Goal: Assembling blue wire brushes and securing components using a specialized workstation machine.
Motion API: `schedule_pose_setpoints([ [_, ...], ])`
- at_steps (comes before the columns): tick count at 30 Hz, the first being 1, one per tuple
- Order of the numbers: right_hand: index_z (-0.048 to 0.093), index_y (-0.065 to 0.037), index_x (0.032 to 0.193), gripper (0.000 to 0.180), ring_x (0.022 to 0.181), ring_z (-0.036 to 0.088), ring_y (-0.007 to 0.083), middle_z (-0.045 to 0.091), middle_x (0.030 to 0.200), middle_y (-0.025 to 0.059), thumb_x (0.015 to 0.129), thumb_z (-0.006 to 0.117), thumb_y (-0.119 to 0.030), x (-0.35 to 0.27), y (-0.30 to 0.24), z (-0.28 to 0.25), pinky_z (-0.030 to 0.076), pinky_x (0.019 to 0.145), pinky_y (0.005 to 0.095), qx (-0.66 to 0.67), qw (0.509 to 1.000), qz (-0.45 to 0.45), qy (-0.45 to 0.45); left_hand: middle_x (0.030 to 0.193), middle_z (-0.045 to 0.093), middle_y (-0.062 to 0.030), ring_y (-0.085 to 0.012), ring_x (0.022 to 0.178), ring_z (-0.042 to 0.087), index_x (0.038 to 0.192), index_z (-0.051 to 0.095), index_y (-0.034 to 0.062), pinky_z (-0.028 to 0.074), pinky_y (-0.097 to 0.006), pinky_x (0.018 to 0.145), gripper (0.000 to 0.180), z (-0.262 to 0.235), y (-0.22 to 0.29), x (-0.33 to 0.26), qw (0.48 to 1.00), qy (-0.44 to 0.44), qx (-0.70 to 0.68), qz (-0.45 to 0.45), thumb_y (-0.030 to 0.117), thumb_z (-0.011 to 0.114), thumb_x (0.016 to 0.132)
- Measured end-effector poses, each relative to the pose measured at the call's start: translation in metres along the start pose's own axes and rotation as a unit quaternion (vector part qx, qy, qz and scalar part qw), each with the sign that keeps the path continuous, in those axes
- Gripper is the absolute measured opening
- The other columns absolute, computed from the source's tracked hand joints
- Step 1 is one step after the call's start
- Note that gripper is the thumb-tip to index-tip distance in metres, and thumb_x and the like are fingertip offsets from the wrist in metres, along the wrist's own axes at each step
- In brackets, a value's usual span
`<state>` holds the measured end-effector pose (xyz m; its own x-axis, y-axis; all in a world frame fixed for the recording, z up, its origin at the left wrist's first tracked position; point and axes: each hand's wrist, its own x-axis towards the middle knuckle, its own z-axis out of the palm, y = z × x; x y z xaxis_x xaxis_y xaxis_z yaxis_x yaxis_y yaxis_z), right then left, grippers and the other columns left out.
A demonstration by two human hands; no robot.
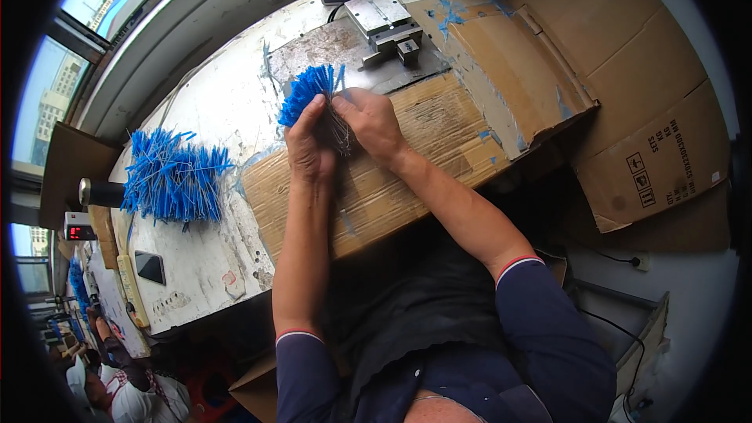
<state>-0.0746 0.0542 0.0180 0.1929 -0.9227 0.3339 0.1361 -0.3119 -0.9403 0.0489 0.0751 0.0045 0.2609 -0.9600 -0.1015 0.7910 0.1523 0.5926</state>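
Both hands hold 1 bundle of blue-tipped wires [313,98] above the cardboard sheet [376,188] at desk [211,110] centre. The left hand [309,149] has its grip clenched around the bundle; the right hand [372,121] pinches it at 3 o'clock. A loose blue pile [172,176] lies at 9 o'clock, a metal press [388,27] at 12.

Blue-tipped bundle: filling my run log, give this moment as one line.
left hand grips blue-tipped bundle | right hand grips it too | blue pile lies left
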Motion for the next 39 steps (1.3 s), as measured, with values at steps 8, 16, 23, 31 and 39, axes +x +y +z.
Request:
schedule_pose_setpoints([
  [8, 0.061, 0.0, 0.078, 0.03, 0.064, 0.044, 0.0049, 0.055, 0.063, -0.0012, 0.101, 0.064, -0.019, -0.001, 0.001, 0.001, 0.042, 0.055, 0.0299, 0.049, 0.997, 0.047, 0.026, 0.103, 0.074, -0.0099, -0.0217, 0.093, 0.072, 0.111, 0.07, 0.0023, 0.059, -0.037, 0.089, 0.022, 0.006, -0.003, -0.003, 1.0, 0.006, 0.022, 0.018, 0.004, 0.071, 0.089],
  [16, 0.065, 0.002, 0.084, 0.023, 0.064, 0.052, 0.0094, 0.064, 0.067, 0.0096, 0.097, 0.068, -0.016, 0.001, 0.001, -0.002, 0.047, 0.059, 0.0333, -0.022, 0.998, 0.03, 0.055, 0.108, 0.071, -0.0063, -0.0195, 0.098, 0.068, 0.117, 0.066, 0.0031, 0.055, -0.034, 0.092, 0.037, 0.016, 0.001, -0.01, 0.996, -0.004, 0.08, 0.026, -0.004, 0.076, 0.083],
  [23, 0.064, 0.003, 0.085, 0.021, 0.062, 0.054, 0.0128, 0.063, 0.068, 0.0145, 0.097, 0.063, -0.015, -0.001, -0.004, -0.002, 0.047, 0.059, 0.0348, -0.078, 0.996, -0.025, 0.039, 0.109, 0.073, -0.0086, -0.0208, 0.098, 0.071, 0.118, 0.067, 0.003, 0.058, -0.036, 0.092, 0.033, 0.018, -0.001, -0.013, 0.994, -0.013, 0.105, 0.041, -0.002, 0.074, 0.086],
  [31, 0.056, -0.001, 0.077, 0.027, 0.065, 0.042, 0.0051, 0.05, 0.065, -0.0014, 0.1, 0.059, -0.014, 0.001, -0.002, -0.004, 0.04, 0.055, 0.0302, 0.029, 0.999, 0.011, 0.015, 0.107, 0.073, -0.0103, -0.0221, 0.098, 0.071, 0.114, 0.068, 0.0013, 0.058, -0.037, 0.093, 0.024, 0.011, -0.002, -0.007, 1.0, -0.008, 0.021, 0.02, 0.0, 0.07, 0.09],
  [39, 0.054, -0.001, 0.076, 0.029, 0.064, 0.042, 0.0048, 0.049, 0.063, -0.0008, 0.101, 0.059, -0.014, 0.0, -0.004, 0.005, 0.04, 0.054, 0.03, 0.036, 0.999, 0.013, 0.013, 0.107, 0.073, -0.0109, -0.0221, 0.098, 0.071, 0.114, 0.068, 0.0004, 0.057, -0.037, 0.094, 0.022, 0.002, 0.006, -0.006, 1.0, -0.014, 0.019, 0.008, 0.002, 0.069, 0.092],
])
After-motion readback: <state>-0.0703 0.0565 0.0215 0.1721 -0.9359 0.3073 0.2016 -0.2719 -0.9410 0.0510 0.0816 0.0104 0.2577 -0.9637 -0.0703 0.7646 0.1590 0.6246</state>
